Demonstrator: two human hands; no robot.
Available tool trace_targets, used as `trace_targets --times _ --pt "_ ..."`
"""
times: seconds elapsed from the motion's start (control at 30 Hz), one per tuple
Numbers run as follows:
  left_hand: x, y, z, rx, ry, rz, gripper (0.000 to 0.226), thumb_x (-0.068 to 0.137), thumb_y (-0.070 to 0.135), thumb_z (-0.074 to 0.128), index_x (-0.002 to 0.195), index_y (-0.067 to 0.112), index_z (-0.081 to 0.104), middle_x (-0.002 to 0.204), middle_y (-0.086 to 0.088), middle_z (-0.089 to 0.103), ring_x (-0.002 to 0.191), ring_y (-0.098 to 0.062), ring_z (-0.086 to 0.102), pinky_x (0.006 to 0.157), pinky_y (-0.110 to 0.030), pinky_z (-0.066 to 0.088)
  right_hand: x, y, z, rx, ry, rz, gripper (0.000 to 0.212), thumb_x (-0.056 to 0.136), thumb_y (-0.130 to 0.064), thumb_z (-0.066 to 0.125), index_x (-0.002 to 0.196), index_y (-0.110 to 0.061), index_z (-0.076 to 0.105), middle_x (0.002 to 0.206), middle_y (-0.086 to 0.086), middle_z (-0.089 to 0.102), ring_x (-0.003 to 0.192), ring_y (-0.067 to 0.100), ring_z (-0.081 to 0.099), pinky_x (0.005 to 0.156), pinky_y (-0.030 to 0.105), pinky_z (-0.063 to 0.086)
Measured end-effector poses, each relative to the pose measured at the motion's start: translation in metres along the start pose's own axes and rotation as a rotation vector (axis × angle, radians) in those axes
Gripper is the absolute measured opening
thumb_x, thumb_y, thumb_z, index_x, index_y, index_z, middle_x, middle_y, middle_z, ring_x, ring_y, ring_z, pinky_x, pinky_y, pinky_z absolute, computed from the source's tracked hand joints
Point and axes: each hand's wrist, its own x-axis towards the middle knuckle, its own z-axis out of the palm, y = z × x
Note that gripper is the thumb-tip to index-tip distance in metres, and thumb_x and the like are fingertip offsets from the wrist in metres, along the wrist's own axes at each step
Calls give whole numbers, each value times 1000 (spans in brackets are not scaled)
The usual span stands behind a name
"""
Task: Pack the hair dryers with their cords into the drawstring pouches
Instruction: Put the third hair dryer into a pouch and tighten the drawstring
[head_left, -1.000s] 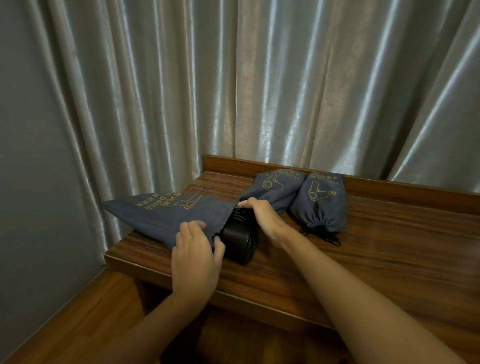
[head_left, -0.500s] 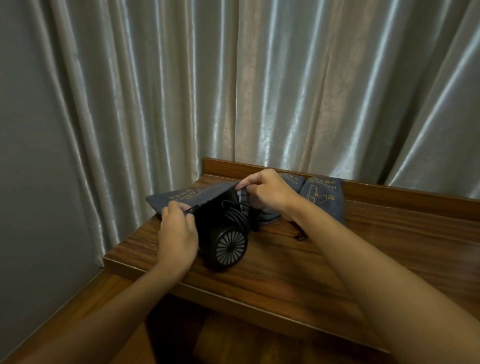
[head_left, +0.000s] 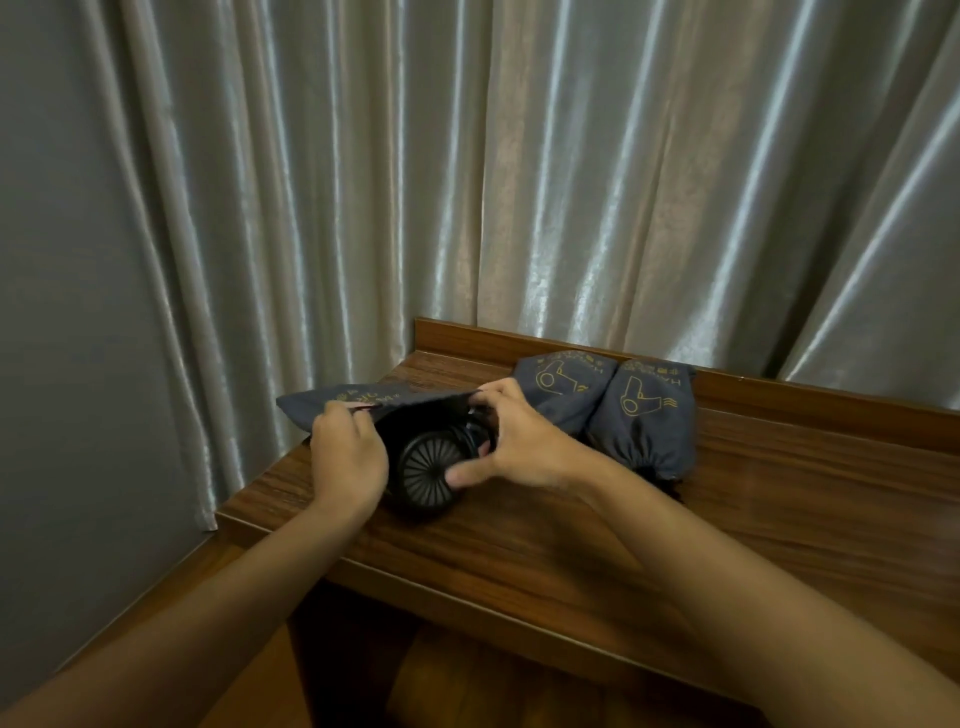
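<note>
A black hair dryer (head_left: 427, 472) lies on the wooden table (head_left: 753, 519), its round rear grille facing me, its front half inside a dark grey drawstring pouch (head_left: 332, 408). My left hand (head_left: 347, 457) pinches the left side of the pouch's mouth. My right hand (head_left: 511, 441) holds the right side of the mouth, thumb resting against the dryer's rim. The cord is hidden inside the pouch or behind my hands. Two filled grey pouches (head_left: 563, 387) (head_left: 644, 418) with yellow dryer prints lie side by side to the right, drawstrings pulled tight.
A silvery curtain (head_left: 519, 182) hangs behind the table. A grey wall (head_left: 67, 312) stands at the left. The table has a raised back ledge (head_left: 779, 387), and its front left corner (head_left: 223, 517) is near my left forearm. Wooden floor shows below.
The pouch mouth has been lifted and spread over the dryer, and the dryer has turned its grille toward me. Both hands rose from the table and moved a little farther back.
</note>
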Motion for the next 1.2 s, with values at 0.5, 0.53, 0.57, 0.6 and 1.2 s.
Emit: trace_targets --times 0.5,0.53,0.57,0.6,1.2 --pt "67 85 -27 200 -15 178 38 102 19 37 109 -12 59 115 -33 60 104 -46 57 82 -44 46 45 -60 -55 209 614 -64 38 83 3 73 119 -6 65 100 7 69 88 18 69 75 28 59" --pt "71 96 -30 210 -8 194 39 102 20 36 111 -11 59 116 -34 60 105 -47 57 84 -45 47 48 -67 -62 163 650 -81 38 82 7 70 118 -5 66 96 6 68 83 17 69 72 26 59" --pt "76 106 -34 217 -2 204 39 102 20 36 112 -10 59 116 -34 60 104 -47 58 84 -45 49 51 -74 -69 126 674 -89 37 83 10 66 118 -4 67 96 7 68 82 18 68 71 28 60" --pt "80 114 -37 216 0 210 39 102 20 36 112 -10 59 115 -34 60 102 -47 59 84 -47 52 52 -79 -76 92 692 -91 37 84 11 63 118 -5 67 100 9 68 87 20 68 76 32 60" --pt "42 240 33 294 -61 624 34 97 28 37 73 10 51 80 -14 51 75 -33 46 67 -37 35 -103 -79 -230 -235 920 -20 32 77 5 61 90 -17 80 69 -6 67 68 3 58 62 17 50"
